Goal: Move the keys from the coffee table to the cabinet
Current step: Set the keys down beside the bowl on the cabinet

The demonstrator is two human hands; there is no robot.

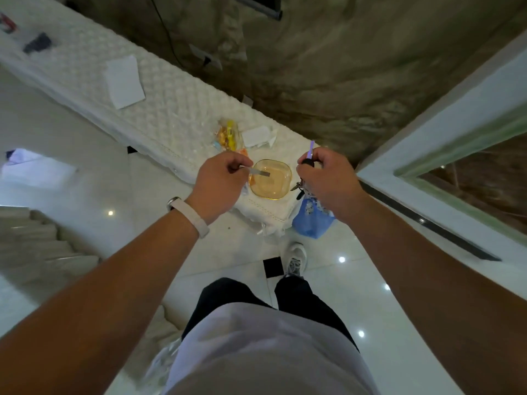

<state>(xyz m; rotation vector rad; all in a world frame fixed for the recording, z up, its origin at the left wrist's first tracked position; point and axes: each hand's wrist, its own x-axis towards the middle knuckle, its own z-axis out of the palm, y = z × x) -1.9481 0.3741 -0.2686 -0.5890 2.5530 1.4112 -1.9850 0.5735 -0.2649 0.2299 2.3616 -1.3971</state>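
You are standing by a long cabinet (176,121) with a bumpy white cover. Your left hand (219,183) is pinching one flat metal key (259,173) over a yellow glass dish (270,179). Your right hand (325,178) is closing tight around the key bunch (302,185).

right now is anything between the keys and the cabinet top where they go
Nothing visible blocks it. The left hand holds a key over the amber glass dish on the cabinet top, and the right hand holds the key bunch just beside that dish.
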